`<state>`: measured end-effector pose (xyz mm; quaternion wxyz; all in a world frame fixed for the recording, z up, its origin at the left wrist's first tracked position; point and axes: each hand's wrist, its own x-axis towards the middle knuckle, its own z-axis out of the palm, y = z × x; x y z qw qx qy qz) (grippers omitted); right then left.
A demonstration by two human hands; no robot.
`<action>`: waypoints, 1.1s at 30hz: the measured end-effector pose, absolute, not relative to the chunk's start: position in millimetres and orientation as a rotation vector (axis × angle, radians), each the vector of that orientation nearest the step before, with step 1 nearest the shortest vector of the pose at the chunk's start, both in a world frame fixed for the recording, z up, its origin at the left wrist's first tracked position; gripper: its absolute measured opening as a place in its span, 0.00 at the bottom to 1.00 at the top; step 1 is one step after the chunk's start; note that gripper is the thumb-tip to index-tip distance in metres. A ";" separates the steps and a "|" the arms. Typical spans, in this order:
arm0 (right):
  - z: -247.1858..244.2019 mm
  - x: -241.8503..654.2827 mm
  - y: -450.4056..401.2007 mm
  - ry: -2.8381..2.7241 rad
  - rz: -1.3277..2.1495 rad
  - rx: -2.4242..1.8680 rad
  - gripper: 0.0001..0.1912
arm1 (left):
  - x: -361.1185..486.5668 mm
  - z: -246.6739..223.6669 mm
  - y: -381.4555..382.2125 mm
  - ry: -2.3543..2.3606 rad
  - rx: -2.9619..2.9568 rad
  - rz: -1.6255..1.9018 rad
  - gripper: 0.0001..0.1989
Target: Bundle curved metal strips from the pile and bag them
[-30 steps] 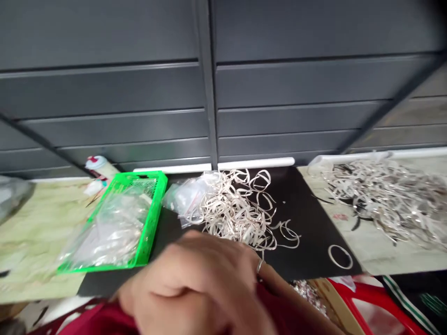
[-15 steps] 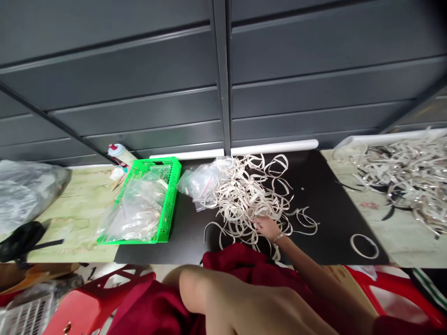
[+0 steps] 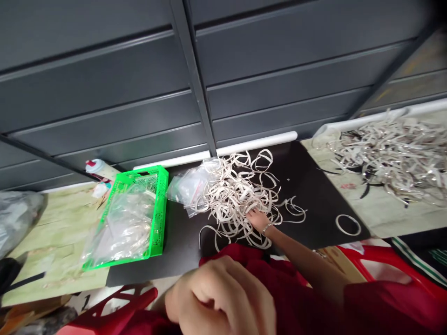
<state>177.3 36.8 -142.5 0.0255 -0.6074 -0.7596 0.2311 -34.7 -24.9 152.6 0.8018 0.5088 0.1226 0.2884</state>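
Observation:
A tangled pile of thin, pale curved bands (image 3: 234, 190), like headbands, lies on the black tabletop (image 3: 185, 232). Into its near right side reaches my right hand (image 3: 258, 220), a bracelet on the wrist. Its fingers are bent together on a band, with the tips partly hidden. My left hand (image 3: 220, 298) is large and close to the camera, in front of my red clothing. Its fingers are curled closed, and whatever lies inside them is hidden. Clear plastic bags (image 3: 195, 184) touch the pile's left side.
A green basket (image 3: 159, 214) holding a filled plastic bag (image 3: 129, 223) stands to the left. A bottle (image 3: 101, 168) lies behind it. On the right are a closed ring (image 3: 348, 225) and another heap of bands (image 3: 401, 156). Grey panels (image 3: 146, 70) rise behind the table.
The view has turned and tilted, shifting the table leftward in the picture. My left hand has curled more tightly into view. My right hand stays at the pile's near right side.

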 end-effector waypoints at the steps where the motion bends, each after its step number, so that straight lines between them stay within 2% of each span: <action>1: -140.6 178.0 38.3 -2.322 0.750 -1.861 0.16 | -34.2 151.7 -15.6 0.244 1.067 0.614 0.16; 8: -106.5 182.8 62.9 -1.860 1.008 -1.722 0.09 | -51.4 119.9 7.2 0.492 0.810 0.916 0.05; 10: -90.7 184.2 72.6 -1.644 1.097 -1.649 0.11 | -57.3 104.6 7.4 0.603 0.738 0.945 0.04; 15: -51.8 186.2 79.8 -1.164 1.375 -1.328 0.21 | -61.4 63.3 17.2 0.870 0.685 0.899 0.06; 19: -31.4 180.9 71.2 -0.917 1.549 -1.126 0.20 | -51.8 27.5 26.3 1.060 0.838 0.830 0.13; 23: -20.2 166.1 60.6 -0.792 1.682 -1.008 0.18 | -35.3 6.5 30.6 1.235 1.129 0.908 0.17; 28: -14.9 146.7 45.3 -0.655 1.894 -0.890 0.16 | -22.3 8.3 35.0 1.023 1.339 0.751 0.21; 33: -12.1 141.4 33.4 -0.820 1.882 -0.968 0.16 | -25.5 12.3 34.8 0.857 1.436 0.486 0.18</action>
